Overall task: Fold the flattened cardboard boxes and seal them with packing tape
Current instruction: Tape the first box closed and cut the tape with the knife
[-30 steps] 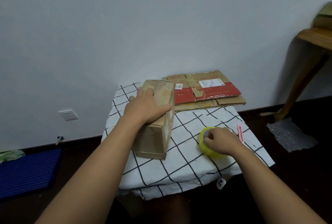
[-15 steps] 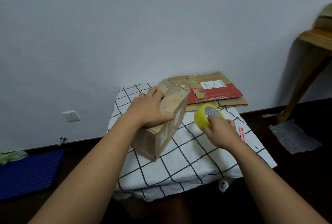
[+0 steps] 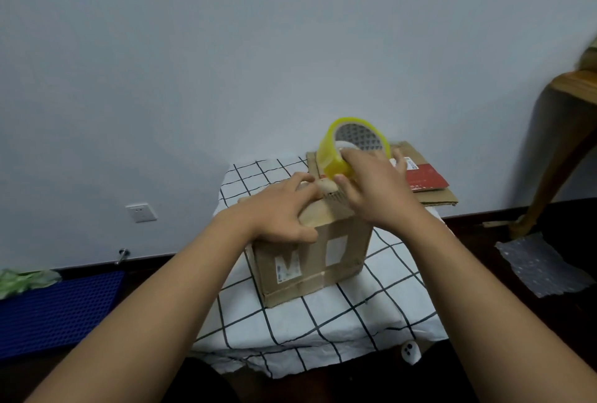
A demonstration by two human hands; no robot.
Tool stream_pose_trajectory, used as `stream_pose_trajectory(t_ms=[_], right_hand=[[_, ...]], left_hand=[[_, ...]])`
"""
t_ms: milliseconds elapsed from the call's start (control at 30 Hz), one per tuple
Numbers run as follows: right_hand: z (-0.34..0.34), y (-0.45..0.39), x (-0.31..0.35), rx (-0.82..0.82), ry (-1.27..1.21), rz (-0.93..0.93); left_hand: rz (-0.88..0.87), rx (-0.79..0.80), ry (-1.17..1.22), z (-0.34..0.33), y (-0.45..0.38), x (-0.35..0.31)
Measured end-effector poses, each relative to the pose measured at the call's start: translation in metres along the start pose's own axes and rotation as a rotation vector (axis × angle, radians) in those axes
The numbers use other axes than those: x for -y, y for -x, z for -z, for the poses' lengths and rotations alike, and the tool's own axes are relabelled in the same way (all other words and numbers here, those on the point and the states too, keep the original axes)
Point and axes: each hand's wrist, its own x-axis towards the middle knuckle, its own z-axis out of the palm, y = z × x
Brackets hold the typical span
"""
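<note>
The cardboard box (image 3: 310, 250) stands folded up near the middle of the table (image 3: 323, 334), which wears a white cloth with a black grid, and its near face shows two pale labels and a strip of old tape. My left hand (image 3: 277, 213) lies spread over the box's top, fingers straight and pressing the flaps down, thumb hooked over the near top edge. My right hand (image 3: 378, 189) sits just beside it at the box's far top edge, fingers curled round the yellow tape roll (image 3: 347, 150), which I hold tilted above that edge so its patterned core faces me; whether the tape itself touches the cardboard I cannot tell. Beyond the box, at the table's far right corner, the flattened cardboard boxes (image 3: 426, 182) lie in a stack, the top one bearing a red panel and a white label, partly hidden by my right hand. Off the table's left side a blue mat (image 3: 55, 312) lies on the dark floor, and a wall socket (image 3: 141, 212) sits on the wall behind. Off the right side lies a sheet of bubble wrap (image 3: 542, 267), with a wooden table leg (image 3: 555, 157) further back.
</note>
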Motion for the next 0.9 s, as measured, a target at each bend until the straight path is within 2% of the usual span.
stream_pose_trajectory(t_ms=[100, 167, 333, 433, 500, 600, 700, 900], right_hand=[[-0.013, -0.005, 0.01, 0.152, 0.019, 0.014], [-0.022, -0.005, 0.012, 0.195, 0.045, 0.016], [-0.036, -0.005, 0.015, 0.152, 0.03, 0.052], [-0.045, -0.002, 0.015, 0.142, -0.011, 0.056], [-0.051, 0.001, 0.014, 0.114, -0.024, 0.049], [-0.055, 0.003, 0.013, 0.077, -0.023, 0.057], [-0.056, 0.004, 0.013, 0.051, -0.045, 0.06], [-0.06, 0.004, 0.011, 0.014, -0.043, 0.075]], left_hand=[[-0.012, 0.009, -0.004, -0.007, 0.004, 0.006], [-0.022, -0.001, -0.003, -0.01, 0.007, 0.011], [0.007, -0.012, -0.04, -0.011, 0.012, 0.023], [0.047, -0.004, 0.046, -0.015, 0.013, 0.027], [0.069, -0.089, 0.214, -0.015, 0.013, 0.024], [0.141, -0.297, 0.435, -0.017, 0.01, 0.02], [0.217, -0.414, 0.327, -0.025, 0.006, 0.018], [0.125, -0.588, 0.126, -0.038, 0.002, 0.018]])
